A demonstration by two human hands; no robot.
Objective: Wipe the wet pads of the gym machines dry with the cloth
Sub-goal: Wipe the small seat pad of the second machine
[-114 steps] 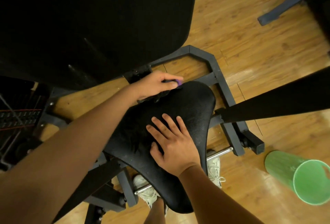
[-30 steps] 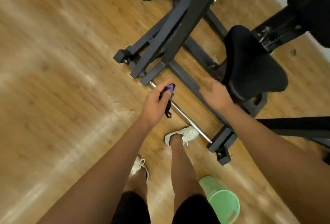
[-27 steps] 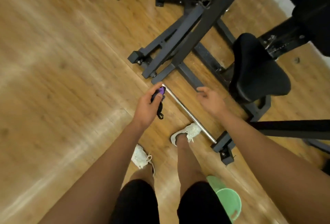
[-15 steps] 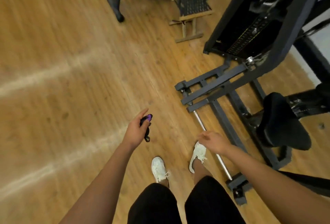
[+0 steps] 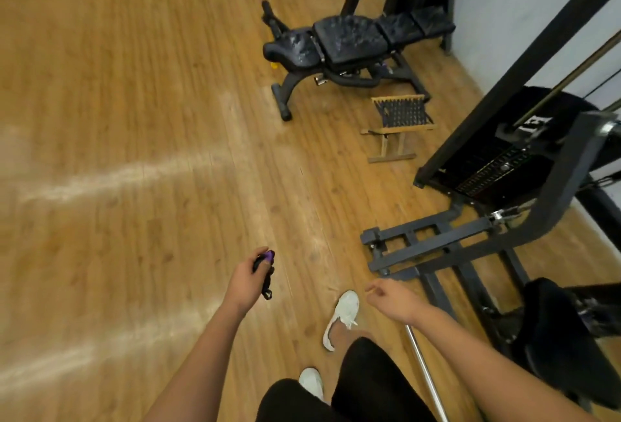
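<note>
Cloth (image 5: pixel 263 268), dark and bunched, is gripped in your left hand (image 5: pixel 243 282); your right hand (image 5: pixel 391 297) hangs loosely curled, empty. The bench pads (image 5: pixel 349 38), seemingly wet, lie well ahead, slightly right, long axis running crosswise.

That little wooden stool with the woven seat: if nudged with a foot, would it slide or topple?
It probably slides: the stool looks light, thin wooden slats and a woven seat, on a smooth wooden floor. A high push might tip it, since its base looks narrower than the seat.
</note>
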